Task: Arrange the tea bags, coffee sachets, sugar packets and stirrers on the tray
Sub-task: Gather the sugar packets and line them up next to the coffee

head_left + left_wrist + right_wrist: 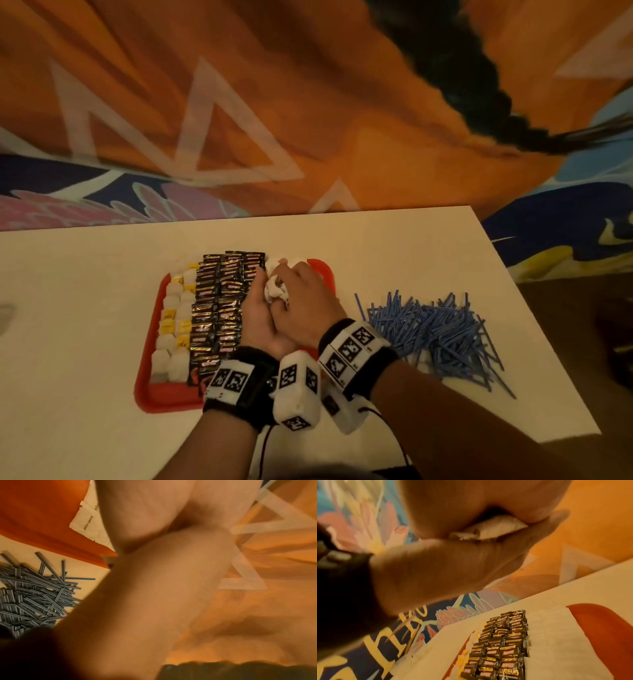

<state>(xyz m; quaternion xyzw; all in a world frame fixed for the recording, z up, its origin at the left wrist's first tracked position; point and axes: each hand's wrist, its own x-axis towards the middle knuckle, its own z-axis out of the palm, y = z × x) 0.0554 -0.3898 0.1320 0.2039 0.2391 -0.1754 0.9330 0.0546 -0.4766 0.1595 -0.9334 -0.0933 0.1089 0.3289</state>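
A red tray (150, 387) lies on the white table (68, 308). White and yellow tea bags (174, 329) fill its left column, and black coffee sachets (219, 308) fill the middle. Over the tray's right part both hands meet around a bunch of white sugar packets (275, 291). My left hand (255, 308) lies on edge with fairly straight fingers pressed against the bunch. My right hand (301, 294) curls over it from the right. The right wrist view shows a white packet (496, 530) squeezed between the two hands. Blue stirrers (435, 329) lie heaped on the table right of the tray.
More white packets (556, 642) lie flat on the tray beside the coffee sachets (505, 649). A "brown sugar" packet (89, 520) shows on the red tray (42, 520). The table's right edge (534, 325) runs just past the stirrers. An orange patterned wall (308, 102) stands behind.
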